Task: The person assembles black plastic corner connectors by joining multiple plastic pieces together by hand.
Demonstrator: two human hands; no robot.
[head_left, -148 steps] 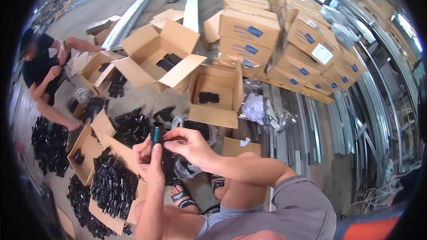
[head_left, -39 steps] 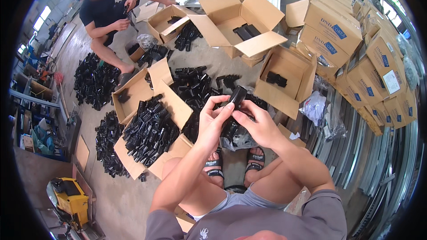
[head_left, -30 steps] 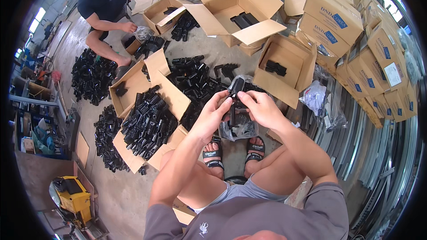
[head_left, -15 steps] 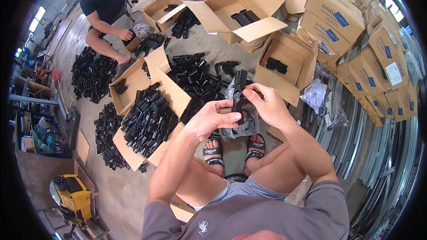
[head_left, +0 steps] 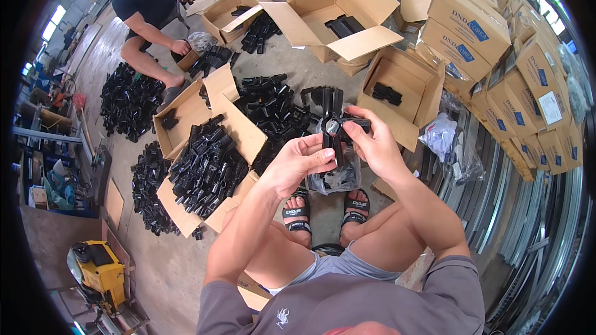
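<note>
In front of my knees I hold a black plastic bracket (head_left: pixel 333 104) with a round hub in its middle and arms sticking out. The fingers and thumb of my left hand (head_left: pixel 297 164) close on its lower arm. My right hand (head_left: pixel 375 142) pinches a side arm of the same bracket between thumb and fingers. Right under it, between my feet, lies a clear plastic bag (head_left: pixel 338 181) with dark pieces in it. Loose black parts (head_left: pixel 267 102) are heaped on the floor beyond my left hand.
An open carton (head_left: pixel 251 133) overflowing with black parts stands at my left. Another open carton (head_left: pixel 406 108) holds a few parts to the right, and a larger one (head_left: pixel 304 9) is beyond. Stacked sealed cartons (head_left: pixel 465 18) and metal profiles (head_left: pixel 496 211) line the right. A co-worker (head_left: pixel 146 18) sits far left.
The bracket has turned in my hands, so its round hub and side arm now show. My right hand has shifted slightly, its thumb now lower on the side arm.
</note>
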